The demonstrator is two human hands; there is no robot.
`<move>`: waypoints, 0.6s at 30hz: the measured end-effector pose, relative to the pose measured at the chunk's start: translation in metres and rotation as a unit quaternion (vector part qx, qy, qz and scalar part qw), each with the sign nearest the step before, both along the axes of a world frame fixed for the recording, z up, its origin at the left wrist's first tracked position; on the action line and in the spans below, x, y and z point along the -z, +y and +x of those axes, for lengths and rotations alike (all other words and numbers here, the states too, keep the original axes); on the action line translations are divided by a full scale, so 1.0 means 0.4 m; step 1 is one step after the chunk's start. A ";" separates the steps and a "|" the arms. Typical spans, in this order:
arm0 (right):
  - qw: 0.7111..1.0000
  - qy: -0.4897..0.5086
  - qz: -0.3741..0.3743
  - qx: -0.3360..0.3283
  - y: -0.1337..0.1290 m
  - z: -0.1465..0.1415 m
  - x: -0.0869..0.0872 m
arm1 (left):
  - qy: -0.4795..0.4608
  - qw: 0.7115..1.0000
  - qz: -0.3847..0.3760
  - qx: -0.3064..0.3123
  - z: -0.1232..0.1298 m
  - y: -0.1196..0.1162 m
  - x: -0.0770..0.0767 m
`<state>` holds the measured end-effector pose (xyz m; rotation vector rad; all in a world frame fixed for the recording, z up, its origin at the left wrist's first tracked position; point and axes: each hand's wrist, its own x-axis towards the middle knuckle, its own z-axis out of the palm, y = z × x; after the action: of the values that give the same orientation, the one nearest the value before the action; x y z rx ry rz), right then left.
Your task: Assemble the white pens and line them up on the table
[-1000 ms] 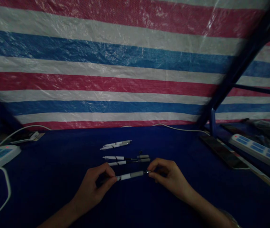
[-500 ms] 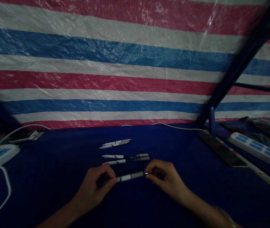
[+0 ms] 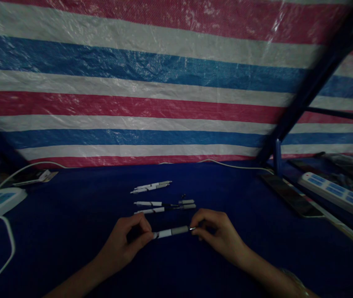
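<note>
The left hand (image 3: 125, 240) pinches a pen (image 3: 163, 234) between thumb and finger, holding it by its white end. The pen is thin, straight and round like a stick, and it is just above or on the table, between the two hands; I cannot tell if it touches down. Its body is smooth and white with a dark mark, and its front part is a grey grip (image 3: 179, 230). The right hand (image 3: 218, 231) has its thumb and finger squeezed on the small, shiny, pointy tip (image 3: 192, 229) at the other end, which looks like metal. Past the hands lie two pens in pieces (image 3: 148, 203), white tubes with thin dark sticks poking out, and beside them two loose grey tubes (image 3: 188, 206). Some tiny dark bits (image 3: 183, 195) sit near those. Farther back, two whole pens (image 3: 150, 189) lie side by side. The table (image 3: 71, 207) is flat and dark blue. Behind it hangs a crinkly, shiny plastic sheet (image 3: 133, 105) with red, white and blue stripes. A dark blue bar (image 3: 300, 99) slants up on the right. A white power strip (image 3: 3, 203) is at the left, and another power strip (image 3: 337, 188) is at the right, near a flat black slab (image 3: 291, 195). The room is dim.
</note>
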<state>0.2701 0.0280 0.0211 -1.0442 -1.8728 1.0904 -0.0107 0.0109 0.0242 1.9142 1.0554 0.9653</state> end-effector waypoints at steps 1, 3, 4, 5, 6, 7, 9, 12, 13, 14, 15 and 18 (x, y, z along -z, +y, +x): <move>1.000 0.004 0.003 -0.001 0.000 0.000 -0.001 | -0.002 1.000 -0.006 0.001 0.000 0.001 0.000; 1.000 0.007 0.009 -0.003 -0.001 0.000 -0.004 | -0.005 1.000 -0.017 0.002 0.001 0.004 0.000; 1.000 0.007 0.013 -0.002 -0.001 -0.001 -0.006 | -0.006 1.000 -0.022 0.003 0.001 0.005 0.000; 1.000 0.005 0.018 -0.001 -0.002 -0.001 -0.007 | -0.009 1.000 -0.025 0.003 0.002 0.005 0.000; 1.000 0.001 0.024 0.001 -0.002 -0.002 -0.009 | -0.011 1.000 -0.027 0.005 0.003 0.006 0.001; 0.999 -0.003 0.034 0.002 -0.002 -0.003 -0.011 | -0.013 0.999 -0.028 0.008 0.004 0.006 0.002; 0.998 -0.013 0.067 0.000 -0.002 -0.004 -0.015 | -0.013 0.999 -0.027 0.014 0.006 0.005 0.004; 0.993 -0.031 0.117 -0.005 -0.002 -0.004 -0.019 | -0.012 1.000 -0.025 0.015 0.005 0.003 0.008; 0.991 -0.039 0.125 -0.004 -0.003 -0.004 -0.021 | -0.011 1.000 -0.024 0.014 0.004 0.002 0.009; 0.991 -0.048 0.127 -0.001 -0.004 -0.004 -0.022 | -0.010 1.000 -0.023 0.014 0.004 0.001 0.009; 0.990 -0.061 0.126 0.000 -0.005 -0.004 -0.023 | -0.006 1.000 -0.021 0.013 0.003 0.000 0.009; 0.985 -0.127 0.113 -0.027 -0.010 -0.004 -0.026 | 0.013 1.000 -0.020 0.013 0.005 -0.003 0.007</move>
<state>0.2686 0.0241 0.0315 -1.0439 -2.1797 0.7798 -0.0086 0.0099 0.0213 1.9085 1.0535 0.9002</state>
